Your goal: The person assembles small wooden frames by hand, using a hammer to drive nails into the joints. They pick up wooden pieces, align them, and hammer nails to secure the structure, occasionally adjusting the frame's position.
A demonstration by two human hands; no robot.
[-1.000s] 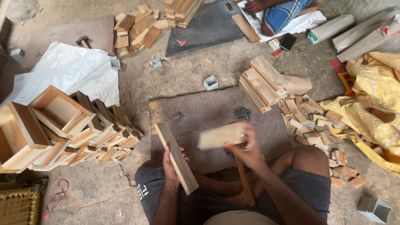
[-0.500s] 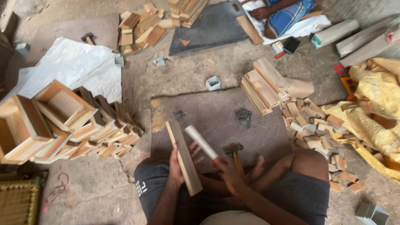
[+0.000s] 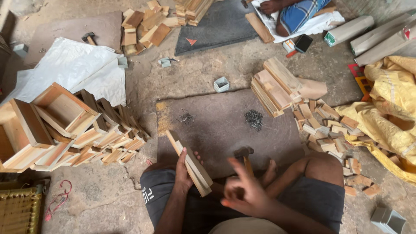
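My left hand grips two flat wooden slats pressed together, tilted, just above my lap at the near edge of a dark work mat. Blurred, my right hand hovers with fingers spread and nothing in it. It is just below a hammer that lies on the mat beside my bare foot. Nails lie on the mat in a dark pile and a smaller scatter.
Finished open wooden boxes are heaped at the left, and a stack of boards and small offcuts at the right. A small nail box, white sheet, yellow sheet and another person's leg lie beyond.
My right hand carried a second slat to the one in my left hand, set it alongside and let go. It now sits lower, open, near the hammer.
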